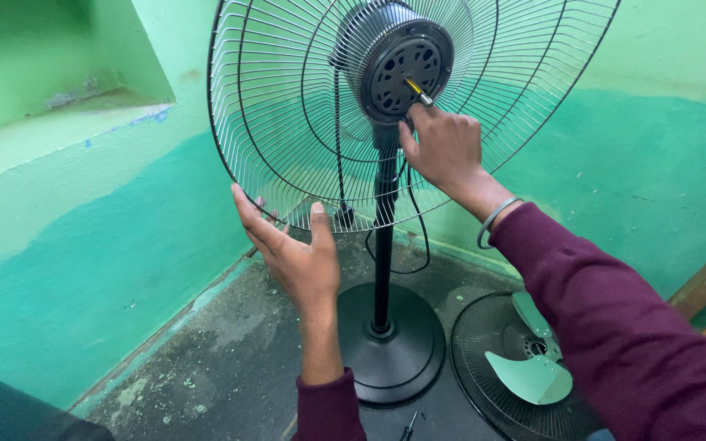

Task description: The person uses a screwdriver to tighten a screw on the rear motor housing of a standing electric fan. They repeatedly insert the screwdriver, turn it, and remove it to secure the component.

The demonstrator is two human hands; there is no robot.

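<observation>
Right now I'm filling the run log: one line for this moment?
left hand: grips rear guard rim | right hand: screwdriver at motor

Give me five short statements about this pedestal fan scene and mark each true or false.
1. The left hand grips the lower rim of the rear wire guard. True.
2. The right hand holds a tool against the motor housing. True.
3. The fan blade is mounted on the motor. False: it lies on the front guard on the floor.
4. The walls are red. False: green.
5. The right wrist wears a bangle. True.
</observation>
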